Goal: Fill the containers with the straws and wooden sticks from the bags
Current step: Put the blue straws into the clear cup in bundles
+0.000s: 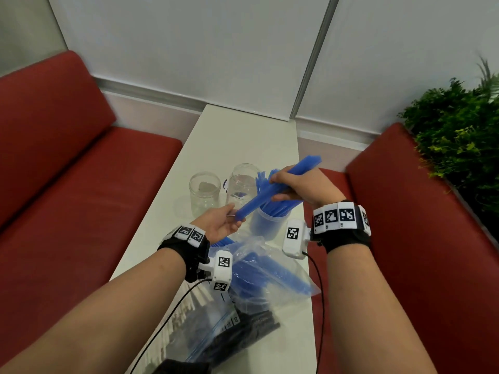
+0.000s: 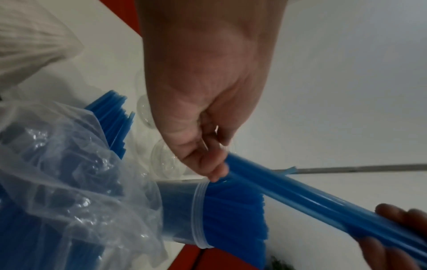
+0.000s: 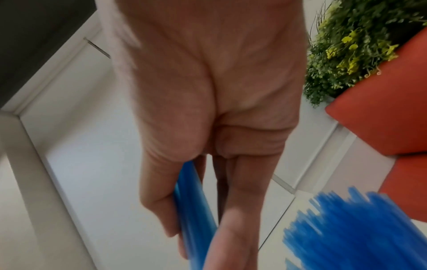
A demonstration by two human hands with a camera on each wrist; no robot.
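I am looking down at a narrow white table [image 1: 237, 136] set between two red benches [image 1: 67, 163]. My right hand [image 1: 302, 186] is wrapped around a bundle of blue straws [image 1: 272, 188], fingers and thumb curled tight about its upper half; the bundle slants from upper right down to lower left above the table's middle. My left hand [image 1: 220, 224] meets the bundle's lower end, fingers curled loosely and the tips touching the straw ends; in the left wrist view the fingers [image 2: 215, 169] pinch that end.

Below the bundle, near the table's right edge, stands a clear container [image 1: 266, 222] already packed with upright blue straws that fan out above its rim. Two empty clear jars stand farther toward the table's far end: one [image 1: 204, 191] left of centre, the other [image 1: 243, 182] just beside it on the right.

Toward the near end lies a crumpled clear bag [image 1: 267, 268] with more blue straws inside. Nearer still is a second zip bag [image 1: 243, 333] holding dark straws, partly under my left forearm. In the left wrist view a bag of pale wooden sticks [image 2: 30, 42] appears at the upper left. A green plant [image 1: 459, 130] sits behind the right bench.
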